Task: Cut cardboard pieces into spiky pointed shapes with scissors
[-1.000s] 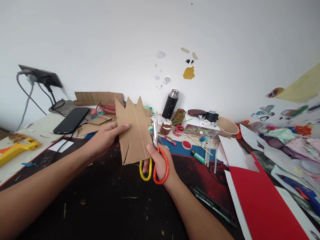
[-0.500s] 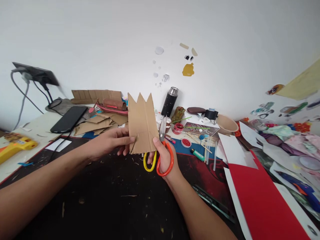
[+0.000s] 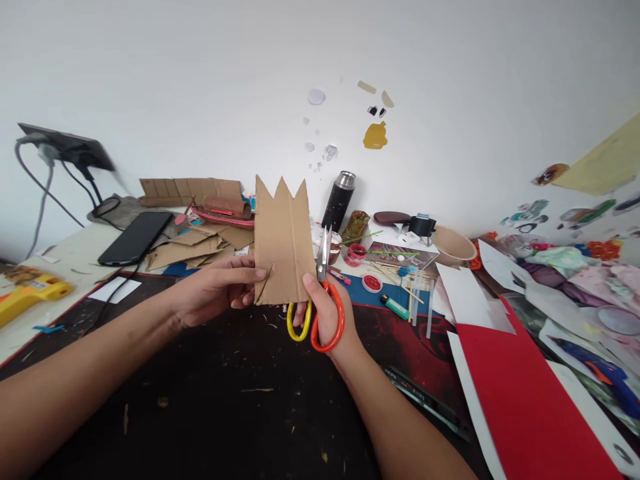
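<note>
A brown cardboard piece stands upright above the dark mat, its top edge cut into three points and a slit near its lower left corner. My left hand pinches that lower left side, thumb in front and fingers behind. On the lower right edge lies the thumb of my right hand, which also carries the scissors. One scissor handle is red, the other yellow. The blades point up beside the cardboard, slightly apart, with nothing between them. Behind the cardboard, some fingers are hidden.
Cardboard scraps and a phone lie left; a yellow glue gun is farther left. Behind stand a black flask and a red paint jar. Red paper and a blue glue gun lie right.
The cardboard has tipped a little more upright, its points now higher in view. The scissor blades have parted slightly. Both hands keep their hold, and the view has shifted a little.
</note>
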A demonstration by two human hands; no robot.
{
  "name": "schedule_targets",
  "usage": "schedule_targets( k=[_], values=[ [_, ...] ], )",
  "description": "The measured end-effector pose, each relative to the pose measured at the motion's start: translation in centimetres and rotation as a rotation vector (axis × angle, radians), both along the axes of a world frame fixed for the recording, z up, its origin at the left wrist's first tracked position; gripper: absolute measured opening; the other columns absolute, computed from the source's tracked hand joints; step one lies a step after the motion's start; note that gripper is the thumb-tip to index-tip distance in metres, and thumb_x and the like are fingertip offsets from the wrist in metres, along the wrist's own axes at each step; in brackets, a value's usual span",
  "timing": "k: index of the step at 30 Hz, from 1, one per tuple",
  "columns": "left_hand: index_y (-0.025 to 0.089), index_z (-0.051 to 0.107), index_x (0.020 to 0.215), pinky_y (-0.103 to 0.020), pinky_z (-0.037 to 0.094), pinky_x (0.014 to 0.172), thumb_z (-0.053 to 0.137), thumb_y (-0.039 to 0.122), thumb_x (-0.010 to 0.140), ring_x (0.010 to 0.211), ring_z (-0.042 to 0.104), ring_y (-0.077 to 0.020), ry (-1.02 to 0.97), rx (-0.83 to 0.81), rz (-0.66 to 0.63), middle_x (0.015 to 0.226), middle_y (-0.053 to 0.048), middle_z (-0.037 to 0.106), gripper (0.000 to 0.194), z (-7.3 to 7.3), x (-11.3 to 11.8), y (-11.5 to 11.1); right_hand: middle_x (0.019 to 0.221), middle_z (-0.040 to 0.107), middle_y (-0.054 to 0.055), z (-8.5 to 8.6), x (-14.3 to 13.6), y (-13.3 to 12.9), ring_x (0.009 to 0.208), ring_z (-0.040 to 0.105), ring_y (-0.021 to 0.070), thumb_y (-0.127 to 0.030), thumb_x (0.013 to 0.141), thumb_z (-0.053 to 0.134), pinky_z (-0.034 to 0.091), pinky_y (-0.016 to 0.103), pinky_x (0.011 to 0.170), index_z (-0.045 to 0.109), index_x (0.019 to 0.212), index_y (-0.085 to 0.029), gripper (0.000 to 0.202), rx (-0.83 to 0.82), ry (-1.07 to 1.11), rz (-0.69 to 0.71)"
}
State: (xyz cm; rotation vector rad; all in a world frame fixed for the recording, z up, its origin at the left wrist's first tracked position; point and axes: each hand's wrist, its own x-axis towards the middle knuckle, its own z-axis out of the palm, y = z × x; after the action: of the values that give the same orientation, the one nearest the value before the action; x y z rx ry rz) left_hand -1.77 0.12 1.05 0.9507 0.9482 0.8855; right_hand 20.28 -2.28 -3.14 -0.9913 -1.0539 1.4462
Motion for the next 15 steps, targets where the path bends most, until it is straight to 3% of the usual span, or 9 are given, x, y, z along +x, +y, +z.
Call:
schedule_targets(
  k=[5, 9, 15],
  values=[
    [0.017, 0.083, 0.086, -0.018, 0.032, 0.043, 0.101, 0.038, 0.068, 0.051, 0.054, -0.0087, -0.026, -0.003, -0.017, 0.068, 0.000, 0.063, 0.034, -0.2, 0.1, -0.1, 0.056, 0.064, -0.006, 0.0, 0.0, 0.0, 0.040, 0.063, 0.0156, -0.073, 0.087, 0.086, 0.052, 0.023, 0.042, 0.060, 0.092, -0.023, 0.056, 0.004, -0.005, 0.000],
    [0.017, 0.083, 0.090, -0.020, 0.042, 0.048, 0.099, 0.038, 0.072, 0.056, 0.059, -0.0119, 0.056, 0.058, -0.014, 0.073, -0.003, 0.070, 0.032, -0.4, -0.5, 0.5, 0.055, 0.065, -0.006, 0.0, 0.1, 0.1, 0.038, 0.061, 0.0138, -0.073, 0.088, 0.085, 0.052, 0.023, 0.042, 0.058, 0.090, -0.024, 0.056, 0.019, -0.013, 0.010],
    [0.017, 0.077, 0.092, -0.024, 0.051, 0.053, 0.102, 0.042, 0.071, 0.064, 0.064, -0.0171, -0.043, 0.121, 0.196, 0.080, -0.007, 0.075, 0.041, 0.3, -2.1, 2.0, 0.054, 0.065, -0.005, 0.3, 0.0, -0.3, 0.041, 0.063, 0.0149, -0.074, 0.087, 0.083, 0.051, 0.021, 0.043, 0.060, 0.092, -0.023, 0.056, 0.013, -0.086, 0.104]
  ],
)
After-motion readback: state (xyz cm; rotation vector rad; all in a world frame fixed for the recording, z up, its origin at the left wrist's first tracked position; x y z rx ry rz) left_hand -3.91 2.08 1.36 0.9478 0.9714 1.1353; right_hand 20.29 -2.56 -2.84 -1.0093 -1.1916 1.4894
